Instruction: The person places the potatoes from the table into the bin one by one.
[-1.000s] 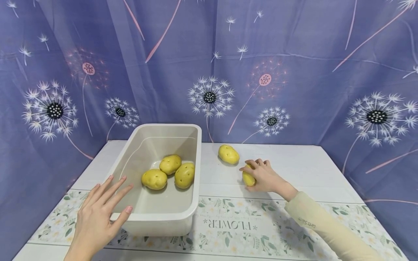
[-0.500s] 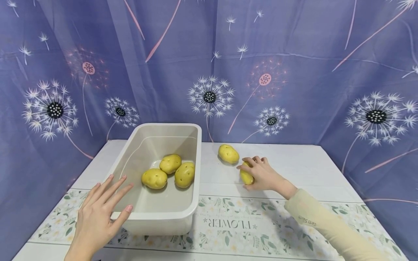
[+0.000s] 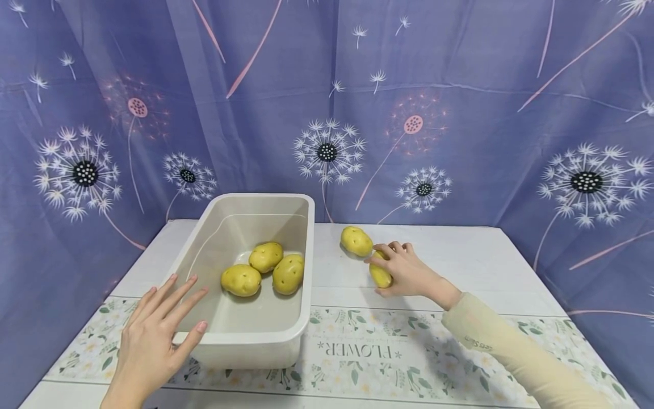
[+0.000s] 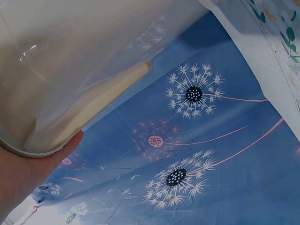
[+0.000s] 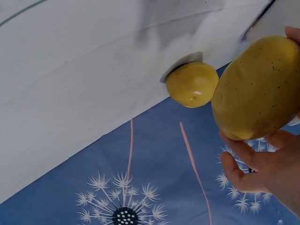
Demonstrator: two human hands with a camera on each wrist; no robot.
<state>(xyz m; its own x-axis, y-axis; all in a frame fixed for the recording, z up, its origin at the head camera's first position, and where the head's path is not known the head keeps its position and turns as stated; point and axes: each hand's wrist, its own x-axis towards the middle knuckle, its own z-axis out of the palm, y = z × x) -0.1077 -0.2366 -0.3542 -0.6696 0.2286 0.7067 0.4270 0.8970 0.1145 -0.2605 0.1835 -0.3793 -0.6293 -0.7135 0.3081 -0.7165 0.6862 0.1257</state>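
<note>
My right hand (image 3: pixel 411 274) grips a yellow potato (image 3: pixel 380 275) with thumb and fingers, right of the bin; in the right wrist view this potato (image 5: pixel 258 89) looms large between the fingers. Just behind it another potato (image 3: pixel 356 241) lies on the white table. The light grey bin (image 3: pixel 245 339) holds three more potatoes, among them a front-left one (image 3: pixel 241 280), a rear one (image 3: pixel 266 257) and a right one (image 3: pixel 288 274). At the bin's near left corner, my left hand (image 3: pixel 153 335) rests with fingers spread over the rim; the left wrist view shows its thumb or finger (image 4: pixel 70 146) along the bin wall.
A floral strip (image 3: pixel 357 352) printed "FLOWER" crosses the front of the white table (image 3: pixel 460 255). Behind and at both sides hangs a purple-blue curtain (image 3: pixel 265 142) with dandelion prints, close against the table's back edge.
My right hand has shifted a little left with the potato in its grip, closer to the potato lying behind. The left hand and the bin stay where they were.
</note>
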